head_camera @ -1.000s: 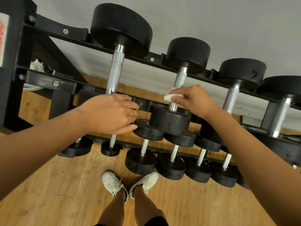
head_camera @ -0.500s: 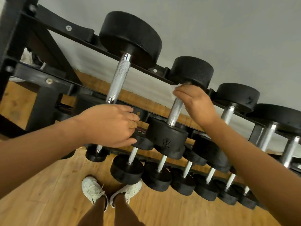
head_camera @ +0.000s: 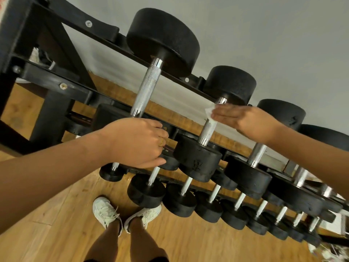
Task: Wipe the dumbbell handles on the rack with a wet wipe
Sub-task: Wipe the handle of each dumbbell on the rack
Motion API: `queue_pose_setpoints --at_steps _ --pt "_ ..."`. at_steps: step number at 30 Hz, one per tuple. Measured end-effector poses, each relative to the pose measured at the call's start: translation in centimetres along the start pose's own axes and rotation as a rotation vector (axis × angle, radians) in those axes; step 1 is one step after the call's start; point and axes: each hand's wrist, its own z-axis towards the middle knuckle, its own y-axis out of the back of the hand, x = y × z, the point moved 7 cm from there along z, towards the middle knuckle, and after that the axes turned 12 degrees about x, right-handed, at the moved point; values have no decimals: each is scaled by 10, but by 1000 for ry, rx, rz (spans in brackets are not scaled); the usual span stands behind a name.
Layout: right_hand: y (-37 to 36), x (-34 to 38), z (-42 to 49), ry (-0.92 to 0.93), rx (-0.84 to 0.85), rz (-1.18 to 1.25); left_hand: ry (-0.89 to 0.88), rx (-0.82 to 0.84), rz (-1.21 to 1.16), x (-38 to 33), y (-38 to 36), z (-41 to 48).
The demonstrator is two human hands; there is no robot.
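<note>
A black dumbbell rack [head_camera: 62, 86] holds a top row of large black dumbbells with knurled steel handles. My left hand [head_camera: 136, 142] grips the near head of the first dumbbell, whose handle [head_camera: 147, 89] is bare. My right hand [head_camera: 245, 120] holds a white wet wipe [head_camera: 209, 111] around the upper part of the second dumbbell's handle [head_camera: 206, 131], just below its far head. The wipe is mostly hidden under my fingers. To the right, the third dumbbell's handle [head_camera: 256, 154] stands untouched.
A lower row of several smaller dumbbells [head_camera: 179, 201] runs along the rack below my arms. My feet in white shoes [head_camera: 105, 212] stand on the wooden floor [head_camera: 47, 214] close to the rack. A grey wall [head_camera: 264, 35] is behind it.
My right hand slid the wipe up the second handle from near the front head to the far end. My left hand stayed on the first dumbbell. The view tilted.
</note>
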Motion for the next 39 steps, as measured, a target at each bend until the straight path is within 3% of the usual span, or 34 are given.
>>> queue_pose_setpoints --at_steps 5,10,16,29,35,39 --pt "-25 40 -5 169 78 -62 8 -21 12 0 0 0" --pt "-7 4 2 -192 -84 17 17 -60 26 1 3 0" --pt "-33 60 7 140 45 9 24 -22 23 2 -1 1" --pt "-25 53 24 223 165 -159 26 1 43 3 -5 0" --pt "7 12 31 -57 122 -134 22 32 36 3 -9 0" --pt "-22 50 31 61 272 -150 24 47 47 2 -11 1"
